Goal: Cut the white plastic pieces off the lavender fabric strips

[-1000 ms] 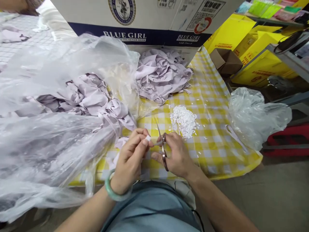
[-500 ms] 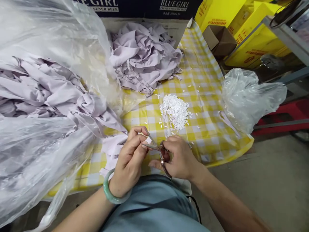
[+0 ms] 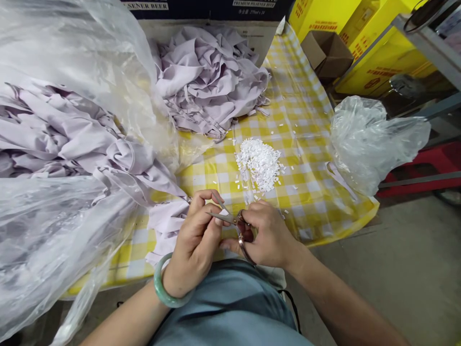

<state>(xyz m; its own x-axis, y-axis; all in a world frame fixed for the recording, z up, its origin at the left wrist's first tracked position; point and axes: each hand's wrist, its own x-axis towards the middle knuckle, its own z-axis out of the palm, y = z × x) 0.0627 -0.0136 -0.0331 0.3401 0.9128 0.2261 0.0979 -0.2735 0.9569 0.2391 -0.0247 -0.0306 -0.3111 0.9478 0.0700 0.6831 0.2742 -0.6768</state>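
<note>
My right hand grips a pair of metal scissors by the handles. Their blades stand apart and point left, close against the fingertips of my left hand. Pinched in my left hand is a small white label, which shows between the blades. A lilac cloth runs out behind the left hand, and whether the label is joined to it is hidden by the fingers. Just beyond the hands, a heap of small white cut pieces lies on the yellow checked tablecloth.
Lilac garments spill from a large clear plastic bag at the left. Another lilac garment pile rests against a beer carton. A crumpled clear bag sits at the table's right edge, beside a lilac strip.
The scissor blades have shifted slightly left, further over the fingers of my left hand. Both hands keep nearly the same place, and the view has tilted a little.
</note>
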